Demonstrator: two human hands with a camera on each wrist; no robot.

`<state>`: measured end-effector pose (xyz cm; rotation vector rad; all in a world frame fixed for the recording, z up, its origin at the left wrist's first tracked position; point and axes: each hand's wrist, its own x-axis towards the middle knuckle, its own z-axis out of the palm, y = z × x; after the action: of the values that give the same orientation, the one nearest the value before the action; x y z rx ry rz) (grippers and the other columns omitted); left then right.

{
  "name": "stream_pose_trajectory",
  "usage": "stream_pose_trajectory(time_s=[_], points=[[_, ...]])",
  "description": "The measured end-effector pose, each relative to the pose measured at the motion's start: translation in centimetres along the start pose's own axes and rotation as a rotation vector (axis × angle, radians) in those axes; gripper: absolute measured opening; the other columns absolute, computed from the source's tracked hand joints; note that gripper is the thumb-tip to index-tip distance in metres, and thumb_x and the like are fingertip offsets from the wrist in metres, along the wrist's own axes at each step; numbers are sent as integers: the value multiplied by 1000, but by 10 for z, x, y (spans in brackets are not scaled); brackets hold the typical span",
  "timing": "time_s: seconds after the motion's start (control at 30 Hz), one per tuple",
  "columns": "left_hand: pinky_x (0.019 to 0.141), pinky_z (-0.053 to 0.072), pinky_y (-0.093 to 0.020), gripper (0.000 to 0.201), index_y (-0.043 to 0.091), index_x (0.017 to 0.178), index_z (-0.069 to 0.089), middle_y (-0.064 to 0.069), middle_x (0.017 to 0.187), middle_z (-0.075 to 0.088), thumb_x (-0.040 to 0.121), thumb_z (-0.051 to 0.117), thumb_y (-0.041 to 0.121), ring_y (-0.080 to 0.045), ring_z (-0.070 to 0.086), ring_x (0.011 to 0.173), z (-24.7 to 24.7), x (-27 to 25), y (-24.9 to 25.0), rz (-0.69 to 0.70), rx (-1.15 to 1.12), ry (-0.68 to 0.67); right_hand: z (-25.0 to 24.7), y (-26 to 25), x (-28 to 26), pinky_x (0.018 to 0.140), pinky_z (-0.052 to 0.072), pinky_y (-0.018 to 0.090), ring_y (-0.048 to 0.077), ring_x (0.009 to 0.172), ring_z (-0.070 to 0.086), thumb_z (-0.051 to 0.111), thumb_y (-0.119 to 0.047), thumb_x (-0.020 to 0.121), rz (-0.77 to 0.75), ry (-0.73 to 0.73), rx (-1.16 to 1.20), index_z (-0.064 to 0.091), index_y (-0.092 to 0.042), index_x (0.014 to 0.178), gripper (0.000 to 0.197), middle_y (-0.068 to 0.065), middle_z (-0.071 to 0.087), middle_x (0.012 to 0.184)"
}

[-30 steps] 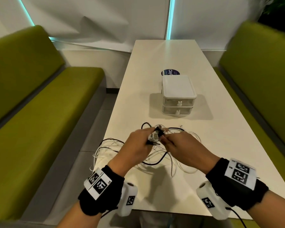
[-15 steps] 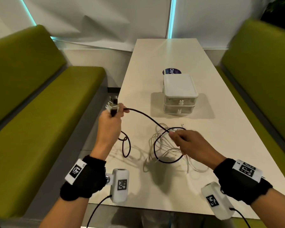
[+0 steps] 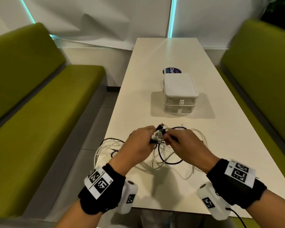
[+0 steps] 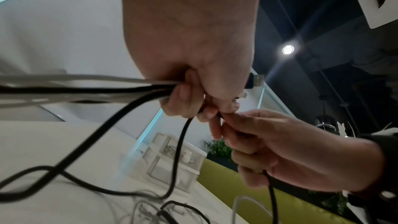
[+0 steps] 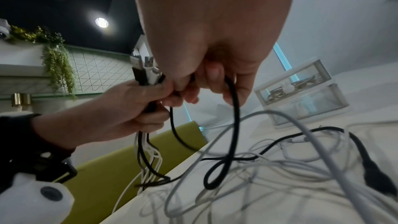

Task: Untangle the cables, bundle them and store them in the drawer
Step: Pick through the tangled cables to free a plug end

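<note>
Two padded olive-green benches (image 3: 44, 112) flank a smooth white tabletop (image 3: 220, 145). A two-tier clear plastic drawer box (image 3: 179, 96) stands mid-table. Thin black and white cables (image 3: 164, 157) sprawl tangled near the front edge. Left hand (image 3: 136, 143) grips several plug ends; right hand (image 3: 186, 145) pinches a black cable (image 5: 234, 117).

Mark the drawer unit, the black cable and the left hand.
drawer unit (image 3: 179, 86), head view, on its white lid.
black cable (image 5: 233, 108), right wrist view, hanging stretch.
left hand (image 3: 136, 145), head view, back of hand.
</note>
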<state>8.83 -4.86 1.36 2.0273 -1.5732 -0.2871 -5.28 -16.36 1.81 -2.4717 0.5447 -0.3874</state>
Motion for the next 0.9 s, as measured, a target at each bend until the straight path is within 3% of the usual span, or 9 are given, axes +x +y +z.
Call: stream_pose_trajectory(time_s=[0.1, 0.23, 0.3, 0.4, 0.5, 0.6, 0.73, 0.8, 0.9], points=[[77, 51, -38, 12, 11, 87, 64, 1, 92, 68, 89, 55, 5, -24, 64, 87, -8, -1, -1, 2, -55, 70, 4, 1, -2, 60, 37, 29, 17, 60, 51, 36, -58, 92, 23, -20, 66, 56, -8, 71, 57, 4, 59, 64], [73, 42, -5, 29, 11, 75, 64, 9, 83, 65, 90, 50, -10, 4, 62, 82, -38, -3, -8, -140, -382, 480, 5, 10, -8, 52, 27, 24, 9, 52, 32, 44, -47, 98, 80, -87, 147, 39, -9, 63, 52, -3, 35, 53], [60, 39, -16, 27, 11, 74, 63, 20, 64, 53, 97, 52, 6, 6, 53, 61, -47, -2, -15, -255, -439, 596, 5, 13, -10, 52, 27, 21, 7, 51, 33, 45, -44, 99, 90, -98, 163, 37, -15, 61, 48, -8, 34, 52], [57, 36, -32, 35, 31, 65, 65, 5, 65, 52, 96, 52, 42, -9, 43, 56, -52, -3, -25, -372, -712, 730, 8, 15, -8, 54, 31, 17, 3, 53, 41, 44, -42, 100, 116, -117, 163, 43, -16, 63, 46, -11, 44, 53], [56, 31, -35, 33, 34, 72, 67, 0, 77, 61, 99, 49, 39, -10, 37, 51, -53, -5, -29, -464, -694, 796, 11, 16, -8, 55, 31, 21, 6, 53, 42, 40, -45, 100, 109, -142, 107, 43, -18, 62, 47, -8, 45, 55], [70, 47, -34, 19, 20, 105, 66, 4, 99, 68, 99, 48, 15, -7, 60, 77, -50, -11, -21, -337, -323, 801, 16, 10, -6, 58, 34, 29, 12, 53, 40, 39, -46, 100, 95, -144, 57, 45, -9, 64, 52, 2, 45, 55], [79, 54, -15, 55, 14, 133, 52, 1, 117, 65, 86, 43, -12, -6, 64, 92, -26, -23, 12, 18, -191, 588, 18, -4, -1, 64, 41, 37, 22, 58, 50, 38, -46, 100, 50, -119, 16, 53, -3, 70, 55, 13, 57, 62], [81, 56, -26, 55, 21, 134, 51, 5, 123, 63, 85, 44, -2, -10, 65, 96, -15, -25, 18, 97, -125, 360, 15, -10, 0, 60, 40, 37, 22, 55, 49, 37, -44, 99, 46, -107, 28, 56, -7, 70, 51, 13, 59, 63], [71, 49, -43, 28, 15, 106, 59, 1, 101, 62, 85, 48, -1, -30, 62, 87, -4, -21, 10, 47, 96, 113, 8, -10, -2, 60, 42, 38, 20, 57, 53, 41, -39, 97, 36, -103, -19, 53, -22, 65, 38, 4, 61, 63]])
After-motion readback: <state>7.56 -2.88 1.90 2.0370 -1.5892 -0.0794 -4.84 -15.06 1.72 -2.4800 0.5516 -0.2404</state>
